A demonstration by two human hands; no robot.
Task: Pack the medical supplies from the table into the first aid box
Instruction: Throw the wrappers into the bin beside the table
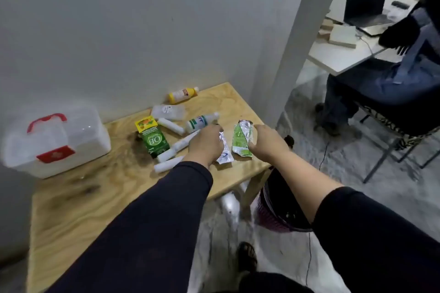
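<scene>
Foil packets are in hand: the left hand (pixel 206 144) grasps the white sachet (pixel 225 153), the right hand (pixel 266 141) the green sachet (pixel 242 141). Carry both toward 9 o'clock, where the first aid box (pixel 56 141) sits closed; free one hand to unlatch first.

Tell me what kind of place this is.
Probably an office or workroom, not a clinic: a plain plywood table against a bare wall, and a desk with a laptop where another person sits.
</scene>
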